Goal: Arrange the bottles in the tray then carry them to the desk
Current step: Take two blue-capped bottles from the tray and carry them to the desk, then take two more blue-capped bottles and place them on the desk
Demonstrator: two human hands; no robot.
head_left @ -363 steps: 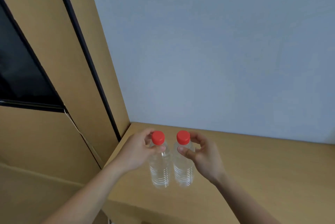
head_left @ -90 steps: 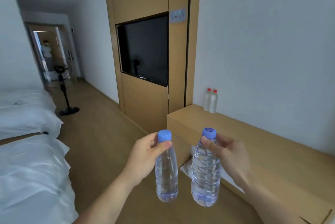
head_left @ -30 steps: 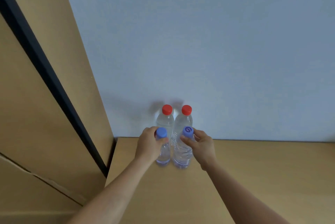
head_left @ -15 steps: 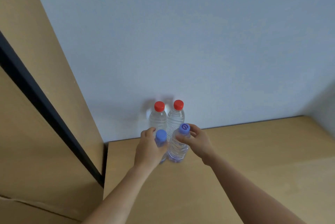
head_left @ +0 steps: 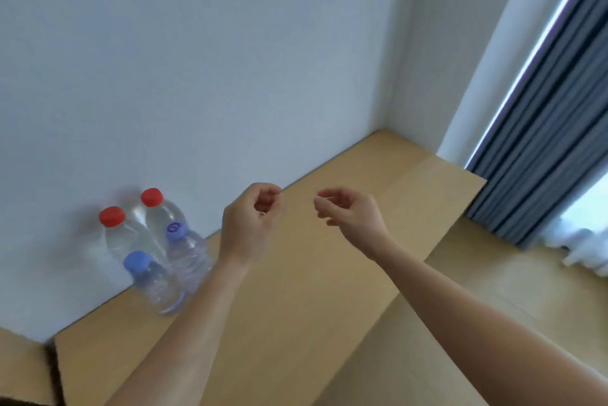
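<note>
1. We see four bottles standing upright in a tight cluster on the tabletop [head_left: 296, 290], pushed up against the white wall [head_left: 230, 60]: two red-capped bottles [head_left: 113, 217] [head_left: 151, 197] at the back, and two blue-capped bottles [head_left: 136, 260] [head_left: 176, 230] in front of them, each touching or very nearly touching its neighbours.

2. Our left hand [head_left: 251, 221] hangs in the air with fingers loosely curled inward, pinching nothing; our right hand [head_left: 350, 213] does the same, fingers half curled and apart from any bottle. Both hands are empty.

3. The relation that matters: the cluster lies to the left of both hands and lower in the frame, near our left forearm. The left hand is plainly the nearer one; the right hand is well apart from the bottles, out over bare tabletop.

4. The bottles' long axes run vertically, caps up, so we judge a grasp at the neck or cap from above would suit them.

5. We see no tray anywhere in this view, so we cannot say where it is. The frame is somewhat blurred, and the blue-capped bottles may be leaning slightly, or that may be lens distortion.

6. The curtain [head_left: 543, 142] and window sit far to the right.
</note>
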